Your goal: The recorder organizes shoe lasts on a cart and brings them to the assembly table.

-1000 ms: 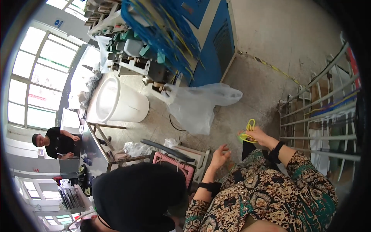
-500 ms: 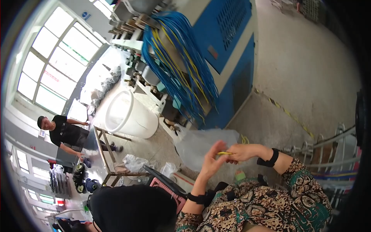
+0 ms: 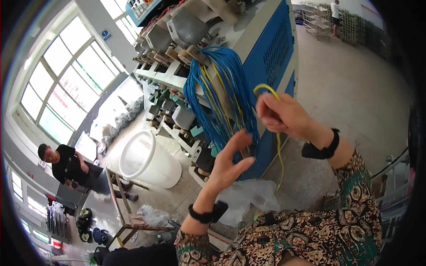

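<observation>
My right hand [image 3: 286,116] is closed on a yellow cord [image 3: 279,157]. One end of the cord curls above the fingers, and the rest hangs down below the hand. My left hand [image 3: 228,164] is lower and to the left, with thumb and fingers apart and nothing seen in it; its fingertips are a little blurred. Just behind it a thick bundle of blue and yellow cords [image 3: 217,95] hangs from the front of a blue and cream machine [image 3: 274,57]. Whether the left fingertips touch the bundle, I cannot tell.
A white plastic tub [image 3: 164,166] stands left of the machine. Clear plastic sheeting [image 3: 244,199] lies beneath my hands. At the left, a person in black [image 3: 69,166] stands by a metal-topped table [image 3: 95,217] holding dark items. Wire racks [image 3: 317,20] stand far right.
Both hands have risen and moved apart; the right has carried the yellow cord up and right, toward the machine. The bundle now appears nearer my hands as the view has shifted.
</observation>
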Tool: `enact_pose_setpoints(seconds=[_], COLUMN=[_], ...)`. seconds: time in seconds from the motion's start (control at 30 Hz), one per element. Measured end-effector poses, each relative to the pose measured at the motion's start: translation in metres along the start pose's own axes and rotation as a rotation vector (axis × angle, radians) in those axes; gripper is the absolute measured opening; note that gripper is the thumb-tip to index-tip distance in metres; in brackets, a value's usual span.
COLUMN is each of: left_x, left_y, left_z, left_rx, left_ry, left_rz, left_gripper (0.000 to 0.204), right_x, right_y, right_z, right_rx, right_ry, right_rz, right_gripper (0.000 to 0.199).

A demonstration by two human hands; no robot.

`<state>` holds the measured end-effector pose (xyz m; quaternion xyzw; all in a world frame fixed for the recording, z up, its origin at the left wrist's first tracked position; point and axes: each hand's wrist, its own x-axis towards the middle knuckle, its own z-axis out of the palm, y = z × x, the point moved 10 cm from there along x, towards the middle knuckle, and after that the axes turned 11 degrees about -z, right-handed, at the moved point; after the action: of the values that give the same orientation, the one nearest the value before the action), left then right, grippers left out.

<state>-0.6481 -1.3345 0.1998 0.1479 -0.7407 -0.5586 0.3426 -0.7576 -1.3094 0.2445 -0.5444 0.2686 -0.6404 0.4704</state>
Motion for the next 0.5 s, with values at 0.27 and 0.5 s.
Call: enact_pose_setpoints(seconds=[0.27,0.5], left_x=[0.031,0.104], left_y=[-0.011,0.094], left_z=[0.032,-0.13], left_rx=[-0.316,-0.39], left_ry=[-0.45,0.024], left_rz=[-0.305,-0.071], left_gripper=[0.021,0.017], right_x=[0.068,0.0], right_y=[-0.127,-0.185], right_z=[-0.029,-0.216], right_rx=[-0.095,-0.066], right_ry=[0.111,0.738], right_rz=[-0.472,-0.685], right_gripper=[0.038,0.035])
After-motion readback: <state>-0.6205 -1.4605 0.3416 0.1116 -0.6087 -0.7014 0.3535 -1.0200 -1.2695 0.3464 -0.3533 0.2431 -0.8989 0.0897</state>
